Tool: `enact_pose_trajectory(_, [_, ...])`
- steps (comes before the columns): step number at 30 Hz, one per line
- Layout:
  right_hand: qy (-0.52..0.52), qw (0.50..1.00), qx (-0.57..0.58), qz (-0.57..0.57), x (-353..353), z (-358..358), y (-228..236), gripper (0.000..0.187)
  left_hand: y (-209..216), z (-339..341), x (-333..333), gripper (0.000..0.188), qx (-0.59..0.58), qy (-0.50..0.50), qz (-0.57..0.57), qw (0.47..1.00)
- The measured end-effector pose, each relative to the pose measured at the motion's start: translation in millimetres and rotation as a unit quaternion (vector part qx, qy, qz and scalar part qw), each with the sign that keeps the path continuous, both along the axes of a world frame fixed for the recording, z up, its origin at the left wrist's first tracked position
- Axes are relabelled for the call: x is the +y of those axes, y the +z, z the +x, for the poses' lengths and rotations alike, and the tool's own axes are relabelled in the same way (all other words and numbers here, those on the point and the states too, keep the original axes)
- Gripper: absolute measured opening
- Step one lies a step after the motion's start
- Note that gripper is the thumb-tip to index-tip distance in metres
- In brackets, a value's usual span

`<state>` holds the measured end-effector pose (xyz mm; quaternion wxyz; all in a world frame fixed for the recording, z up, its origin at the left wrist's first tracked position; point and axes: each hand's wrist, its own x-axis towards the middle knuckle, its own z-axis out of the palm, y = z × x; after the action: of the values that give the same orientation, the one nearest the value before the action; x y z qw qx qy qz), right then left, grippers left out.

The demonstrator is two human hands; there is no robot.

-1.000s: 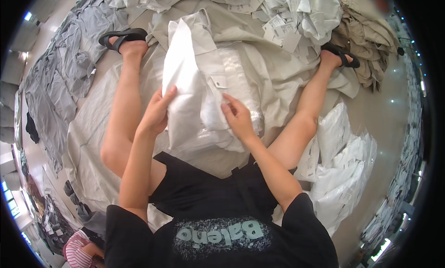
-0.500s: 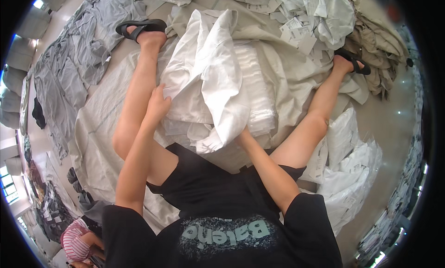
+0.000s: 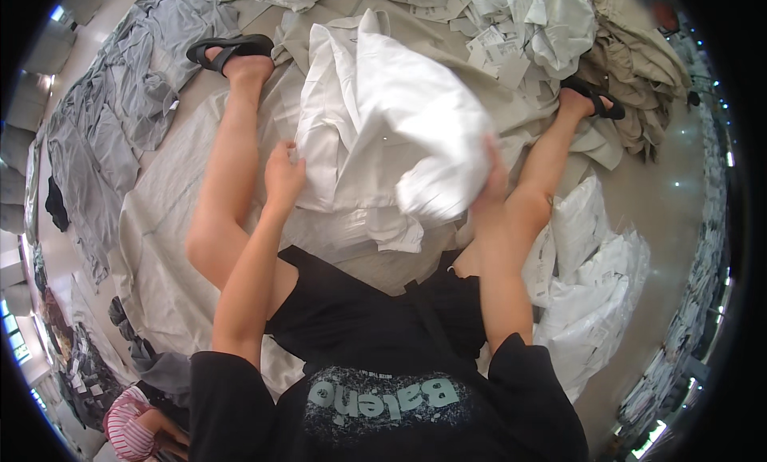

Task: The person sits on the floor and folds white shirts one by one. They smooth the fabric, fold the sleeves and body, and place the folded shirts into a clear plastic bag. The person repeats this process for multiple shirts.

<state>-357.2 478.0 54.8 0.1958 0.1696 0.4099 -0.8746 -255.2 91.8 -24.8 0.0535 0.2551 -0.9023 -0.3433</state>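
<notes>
The person sits low with legs stretched wide, in a black T-shirt (image 3: 415, 438) with a pale print, and matching black shorts (image 3: 375, 318). Just beyond the shorts, crinkled clear plastic (image 3: 319, 224) shows under the near edge of a white garment (image 3: 335, 158), which is spread between the legs. The left hand (image 3: 285, 174) is at the garment's left edge, its fingers bent inward; I can't tell whether they pinch the cloth. The right hand (image 3: 491, 178) has changed place most: half a second ago it was low near the middle, under a drooping fold, and now it is out by the right knee, with the fold swung over to that side. It blurs there against the cloth, so I can't make out whether its fingers are pinching or spread. The fold bulges smooth and rounded, bright white, while the left part lies flatter in soft creases. The plastic stack's glossy right side, bare a moment ago, is now covered. Right of the right leg, transparent bags (image 3: 587, 318) hold folded white clothes, their film shiny and wrinkled. Wrinkled beige cloth (image 3: 176, 190) spreads under everything. Farther off lie a limp grey heap (image 3: 96, 150) on the left, rumpled white clothes (image 3: 551, 30) with paper tags (image 3: 491, 53), and a khaki pile (image 3: 639, 78) on the far right.
</notes>
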Motion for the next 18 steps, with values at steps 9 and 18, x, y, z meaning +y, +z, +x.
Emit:
enact_pose_trajectory(9, [-0.309,0.77,0.305,0.467,49,-2,-13,0.043,46,22,78,0.029,-0.112,-0.206,0.015,0.972])
enact_pose_trajectory(18, [0.3,0.707,0.272,0.58,-62,31,-70,0.039,28,18,76,0.05,-0.01,-0.164,-0.196,0.967])
